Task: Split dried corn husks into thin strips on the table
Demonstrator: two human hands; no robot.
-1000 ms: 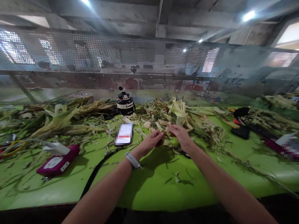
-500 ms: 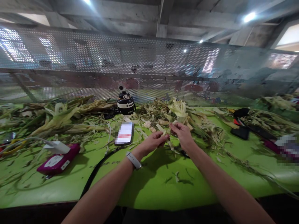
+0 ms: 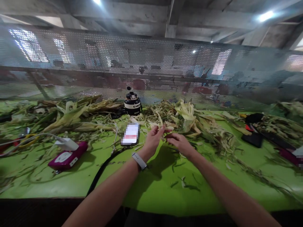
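Observation:
Pale strips of husk (image 3: 168,128) stick out from the fingers of my left hand (image 3: 153,138), which is closed on them and wears a light watch band at the wrist. Just to its right, my right hand (image 3: 181,143) has its fingers bent toward the strips; whether its fingertips grip anything is too small to tell. Behind both hands lies a heap of dry husks (image 3: 187,115). A phone (image 3: 130,134) with a lit screen rests left of my left hand. Small green scraps (image 3: 183,182) lie on the green table (image 3: 165,198) nearer to me.
A black bottle (image 3: 132,104) stands behind the phone. At the left are a purple power box (image 3: 67,157) with a white plug, cables and more husks (image 3: 68,116). Dark objects (image 3: 252,138) lie at the right. A perforated metal screen (image 3: 153,69) runs along the back.
The view has turned slightly left. My left hand has tilted its fingers upward with the strips. My right hand has moved lower, and its fingers have changed position.

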